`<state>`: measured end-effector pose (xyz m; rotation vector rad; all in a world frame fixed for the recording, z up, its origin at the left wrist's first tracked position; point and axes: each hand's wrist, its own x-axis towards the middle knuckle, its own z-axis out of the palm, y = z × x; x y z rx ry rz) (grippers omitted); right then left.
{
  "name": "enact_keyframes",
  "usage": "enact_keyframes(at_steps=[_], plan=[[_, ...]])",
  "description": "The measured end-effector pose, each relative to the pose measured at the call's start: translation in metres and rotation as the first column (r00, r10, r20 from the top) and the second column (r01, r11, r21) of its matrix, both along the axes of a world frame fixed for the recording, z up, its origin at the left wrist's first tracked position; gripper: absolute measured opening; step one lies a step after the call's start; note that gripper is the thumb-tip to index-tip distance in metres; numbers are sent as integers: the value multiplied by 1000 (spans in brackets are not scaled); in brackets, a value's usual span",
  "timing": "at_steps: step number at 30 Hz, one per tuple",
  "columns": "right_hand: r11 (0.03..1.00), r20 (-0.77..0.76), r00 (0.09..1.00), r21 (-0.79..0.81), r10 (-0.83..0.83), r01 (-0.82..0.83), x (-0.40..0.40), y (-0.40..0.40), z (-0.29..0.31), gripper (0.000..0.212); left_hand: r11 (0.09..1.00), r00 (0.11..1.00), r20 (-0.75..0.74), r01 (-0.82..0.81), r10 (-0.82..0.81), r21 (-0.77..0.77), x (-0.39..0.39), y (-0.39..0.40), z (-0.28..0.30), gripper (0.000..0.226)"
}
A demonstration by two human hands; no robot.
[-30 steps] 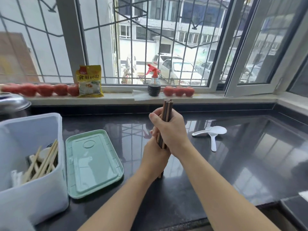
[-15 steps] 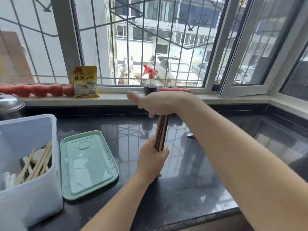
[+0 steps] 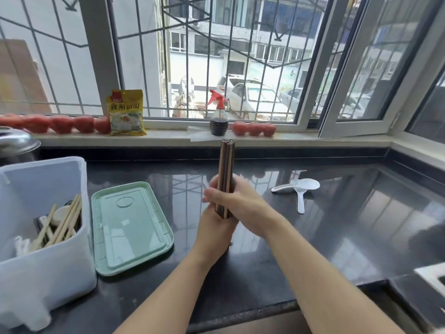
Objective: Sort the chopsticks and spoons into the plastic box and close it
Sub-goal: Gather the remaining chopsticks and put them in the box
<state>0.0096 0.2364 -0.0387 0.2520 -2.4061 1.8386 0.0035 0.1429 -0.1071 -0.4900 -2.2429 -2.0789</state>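
Note:
A bundle of dark brown chopsticks (image 3: 225,165) stands upright above the black counter at the centre. My left hand (image 3: 214,227) grips its lower part from below, and my right hand (image 3: 243,203) wraps around it just above. At the left stands the white plastic box (image 3: 43,266), open, with several pale wooden chopsticks (image 3: 63,221) and other utensils inside. Its mint green lid (image 3: 131,229) lies flat on the counter beside the box. Two white spoons (image 3: 299,189) lie on the counter to the right of my hands.
On the windowsill are a row of red tomatoes (image 3: 60,123), a yellow packet (image 3: 126,113), a red-topped spray bottle (image 3: 218,119) and more tomatoes (image 3: 254,128). A metal pot lid (image 3: 16,143) sits at far left. A white corner (image 3: 431,277) shows at lower right.
My right hand came down from the top of the bundle, where its palm rested half a second ago, and now clasps the chopsticks above my left hand. The bundle stays upright.

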Motion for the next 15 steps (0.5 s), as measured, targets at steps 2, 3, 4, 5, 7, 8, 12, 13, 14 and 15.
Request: enact_keyframes(at_steps=[2, 3, 4, 5, 7, 8, 12, 13, 14, 15], plan=[[970, -35, 970, -18, -242, 241, 2, -19, -17, 20, 999, 1000, 5, -1, 1, -32, 1, 0, -3, 15], [956, -36, 956, -48, -291, 289, 3, -23, -18, 22, 999, 1000, 21, -2, 3, -48, 0, 0, -4, 15], [950, -19, 951, -64, -308, 306, 3, -25, -16, 23, 998, 999, 36, -2, 4, -69, -1, 0, -4, 15], [948, 6, 950, -60, -312, 312, 3, -25, -12, 23, 996, 998, 57, 3, 2, -88, -2, -1, -5, 12], [938, 32, 940, -54, -340, 342, 8, -25, -5, 21, 991, 994, 104, 33, -20, -126, 3, -2, -3, 9], [927, 27, 932, -95, -363, 363, 13, -27, -2, 20, 990, 994, 104, 46, -32, -136, 9, -5, 0, 10], [905, 19, 959, -324, -284, 274, 35, -55, 35, 22, 987, 991, -134, -18, -4, -160, 51, -48, 30, 28], [913, 8, 975, -349, -220, 209, 39, -71, 50, 23, 981, 983, -181, -58, 24, -183, 60, -69, 41, 33], [915, -13, 986, -373, -168, 151, 43, -84, 66, 25, 977, 976, -214, -84, 42, -195, 68, -85, 56, 34], [908, -27, 994, -411, -106, 86, 45, -108, 80, 24, 973, 971, -231, -114, 66, -198, 74, -111, 71, 31]])
